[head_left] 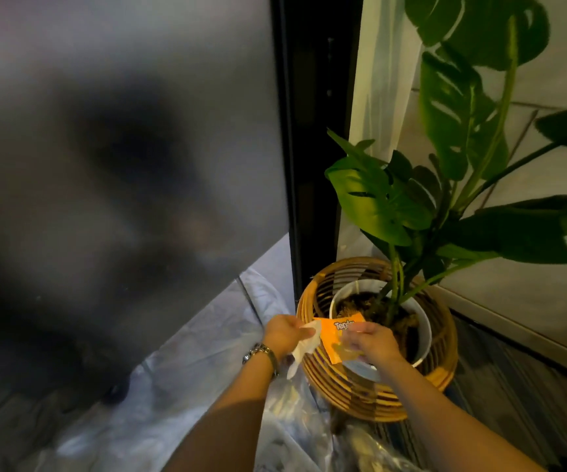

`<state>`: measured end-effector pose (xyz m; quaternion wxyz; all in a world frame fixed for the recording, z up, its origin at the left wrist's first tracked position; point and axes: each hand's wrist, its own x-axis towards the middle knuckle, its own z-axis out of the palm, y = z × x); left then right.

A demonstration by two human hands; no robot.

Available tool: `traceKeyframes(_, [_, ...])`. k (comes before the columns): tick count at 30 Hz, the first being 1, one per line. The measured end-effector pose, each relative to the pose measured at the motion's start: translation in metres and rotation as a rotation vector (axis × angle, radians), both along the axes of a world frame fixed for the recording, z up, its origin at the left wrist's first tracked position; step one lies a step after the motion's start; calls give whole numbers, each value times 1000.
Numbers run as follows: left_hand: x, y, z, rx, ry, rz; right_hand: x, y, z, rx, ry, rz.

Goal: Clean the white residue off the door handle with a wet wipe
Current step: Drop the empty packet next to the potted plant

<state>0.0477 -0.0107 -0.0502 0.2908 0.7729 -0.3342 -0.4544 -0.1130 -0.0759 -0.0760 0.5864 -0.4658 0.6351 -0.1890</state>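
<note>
My left hand [283, 333] pinches a white wet wipe [304, 349] that hangs down from my fingers. My right hand [370, 342] grips an orange wipe packet [338, 335] with white lettering, held over the rim of a wicker basket. The wipe's top edge meets the packet's left end. The frosted glass door [122, 148] fills the left of the view, with its dark frame [312, 131] to its right. No door handle shows in this view.
A wicker basket [319, 379] holds a white pot [421, 321] with a large-leaved green plant [445, 199] just beyond my hands. Crumpled clear plastic sheeting [207, 352] covers the floor. A pale wall [547, 233] and sheer curtain [380, 80] stand on the right.
</note>
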Motion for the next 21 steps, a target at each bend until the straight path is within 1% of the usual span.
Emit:
traceKeyframes(2, [2,6,36,-57,-3,-34,12,12,49,1,-149,154])
traceKeyframes(5, [10,17,108,-133,-29,-83,31,26,126,-1,-267,399])
traceKeyframes(6, [11,24,134,-155,-51,-95,35,30,150,-30,-277,459])
traceKeyframes(8, [19,40,191,-218,-111,-85,44,39,202,-89,-246,500])
traceKeyframes(10, [28,58,240,-288,-160,-31,51,49,249,-102,-221,467])
traceKeyframes(11, [34,68,265,-319,-203,2,55,55,274,-102,-237,461])
traceKeyframes(14, [54,111,337,-377,-338,118,68,81,345,-148,-290,579])
traceKeyframes(18, [72,174,407,-487,-463,313,95,117,410,-176,-472,735])
traceKeyframes(21, [77,220,442,-550,-558,377,119,159,444,-144,-624,787])
